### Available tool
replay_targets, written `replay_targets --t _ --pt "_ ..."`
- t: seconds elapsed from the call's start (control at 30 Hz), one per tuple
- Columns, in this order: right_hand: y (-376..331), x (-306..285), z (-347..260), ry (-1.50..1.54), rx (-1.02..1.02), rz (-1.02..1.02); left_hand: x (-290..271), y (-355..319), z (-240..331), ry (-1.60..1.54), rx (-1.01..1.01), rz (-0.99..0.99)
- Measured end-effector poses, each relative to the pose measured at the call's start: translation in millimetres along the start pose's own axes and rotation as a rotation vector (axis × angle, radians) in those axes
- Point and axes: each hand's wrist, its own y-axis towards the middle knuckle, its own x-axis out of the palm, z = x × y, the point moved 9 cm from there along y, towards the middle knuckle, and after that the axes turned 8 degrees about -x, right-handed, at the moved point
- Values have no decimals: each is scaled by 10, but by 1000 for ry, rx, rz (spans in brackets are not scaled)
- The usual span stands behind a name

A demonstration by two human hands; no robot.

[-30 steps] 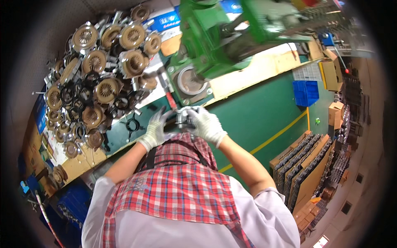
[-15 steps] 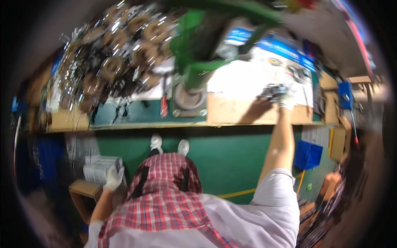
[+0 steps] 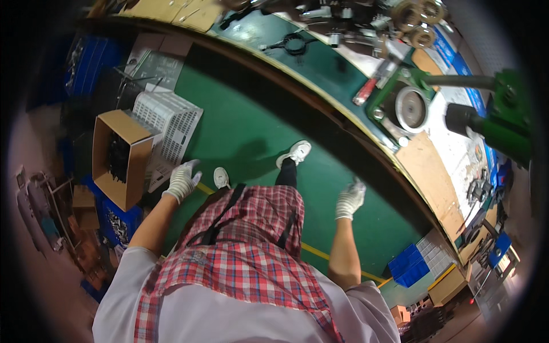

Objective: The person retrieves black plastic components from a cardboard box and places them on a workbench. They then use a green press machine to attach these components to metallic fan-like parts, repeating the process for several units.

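My left hand (image 3: 182, 182), in a white knitted glove, hovers beside a white slotted plastic crate (image 3: 178, 126) and an open cardboard box (image 3: 123, 163) with dark pieces inside. Its fingers are loosely extended and nothing shows in them. My right hand (image 3: 350, 200), gloved too and greyish at the fingertips, hangs over the green floor, apart from the bench edge. Its fingers look loosely stretched, with no object visible. On the bench, a dark metal part (image 3: 478, 190) lies at the right on the white sheet.
The bench (image 3: 320, 80) runs diagonally across the upper right. It bears a green press (image 3: 509, 117) with a round metal base (image 3: 412, 108), a red-handled tool (image 3: 366, 90), a black ring-shaped part (image 3: 295, 44) and several brown-and-metal parts (image 3: 422, 35). A blue bin (image 3: 408, 265) stands below right.
My right hand has left the dark metal part on the bench and drawn back over the floor. My body and view have turned left, toward the crate and box. One foot has stepped apart.
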Motion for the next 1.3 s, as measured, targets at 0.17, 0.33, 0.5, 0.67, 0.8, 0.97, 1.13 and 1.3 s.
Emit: replay_targets --t 0.17,0.33,0.5,0.67,0.8,0.97,1.13,1.3 --pt "-553 1691 -1391 -7 -284 -425 534 -344 -983 4 -27 28" --pt "-840 3739 -2413 -192 -659 -754 1787 -952 -1728 -95 -148 73" --pt "-339 5714 -2919 -572 -801 -975 2207 -798 -1699 -276 -141 140" --pt "1143 6933 -3284 -409 -564 -530 2654 -333 -1925 -294 55 346" --pt "1273 7028 -4201 -530 -761 -593 3017 -331 -2225 -393 -13 367" --pt "674 6940 -3833 -613 -847 -666 2945 -252 -2227 -411 -26 301" --pt "-416 5743 -3216 -462 -730 -885 2647 -462 -2025 -442 -71 184" --pt "-437 3621 -2217 -286 -336 -900 2156 -563 -1745 -514 -89 -163"
